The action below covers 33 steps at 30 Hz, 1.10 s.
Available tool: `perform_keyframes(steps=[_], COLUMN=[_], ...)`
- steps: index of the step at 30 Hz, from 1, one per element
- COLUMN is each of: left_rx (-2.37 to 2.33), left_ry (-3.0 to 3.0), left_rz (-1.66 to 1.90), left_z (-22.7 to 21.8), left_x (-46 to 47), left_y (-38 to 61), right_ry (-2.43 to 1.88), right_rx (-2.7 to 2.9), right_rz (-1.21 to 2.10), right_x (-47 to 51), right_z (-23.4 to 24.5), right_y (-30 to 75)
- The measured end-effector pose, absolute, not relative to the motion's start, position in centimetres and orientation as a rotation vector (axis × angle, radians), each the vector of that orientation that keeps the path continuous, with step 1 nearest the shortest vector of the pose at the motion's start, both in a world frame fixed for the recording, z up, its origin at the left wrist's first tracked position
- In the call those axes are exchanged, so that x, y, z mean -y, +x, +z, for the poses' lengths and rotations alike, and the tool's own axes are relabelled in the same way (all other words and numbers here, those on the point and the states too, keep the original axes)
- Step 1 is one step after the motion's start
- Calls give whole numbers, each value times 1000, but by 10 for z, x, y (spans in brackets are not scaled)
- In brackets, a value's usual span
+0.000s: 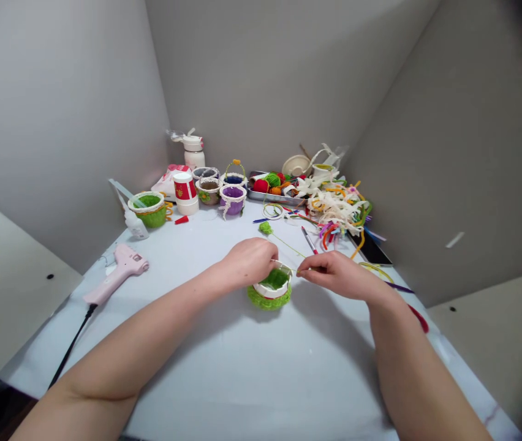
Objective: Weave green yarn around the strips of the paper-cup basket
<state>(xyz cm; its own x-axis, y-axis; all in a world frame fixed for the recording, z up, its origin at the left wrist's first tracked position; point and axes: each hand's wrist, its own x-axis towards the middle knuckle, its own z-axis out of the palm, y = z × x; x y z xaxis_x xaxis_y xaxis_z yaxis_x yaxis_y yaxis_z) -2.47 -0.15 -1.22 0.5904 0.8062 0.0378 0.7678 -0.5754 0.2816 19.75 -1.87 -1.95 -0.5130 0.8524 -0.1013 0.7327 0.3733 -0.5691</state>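
A small cup [270, 300] with green yarn wound round its lower part and a white notched rim stands on the table before me. My left hand [252, 260] is closed on the far left of its rim. To the right of the cup, my right hand [334, 274] pinches a strand of green yarn [290, 245] close to the rim. Beyond both hands lies a little ball of green yarn [265, 228], from which the strand runs toward my right hand. The left fingertips are partly hidden behind the rim.
A pink glue gun [121, 272] with a black cord lies at left. Behind it are a white bottle [136, 225] and a green basket [149, 214]. Decorated cups, including a purple one [232, 201], stand farther back. A pen [309, 240] and tangled strips [334, 205] lie right.
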Motion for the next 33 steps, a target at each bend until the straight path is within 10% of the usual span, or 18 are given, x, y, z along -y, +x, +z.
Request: perform_keyframes(steps=[33], left_rx=[-1316], left_ry=[2692], left_rz=[114], left_z=[-8], left_x=[8], left_y=[-23], right_ry=[-1394], right_rx=[2444], right_rz=[1016], right_x=[6], right_z=[-39], right_y=[194])
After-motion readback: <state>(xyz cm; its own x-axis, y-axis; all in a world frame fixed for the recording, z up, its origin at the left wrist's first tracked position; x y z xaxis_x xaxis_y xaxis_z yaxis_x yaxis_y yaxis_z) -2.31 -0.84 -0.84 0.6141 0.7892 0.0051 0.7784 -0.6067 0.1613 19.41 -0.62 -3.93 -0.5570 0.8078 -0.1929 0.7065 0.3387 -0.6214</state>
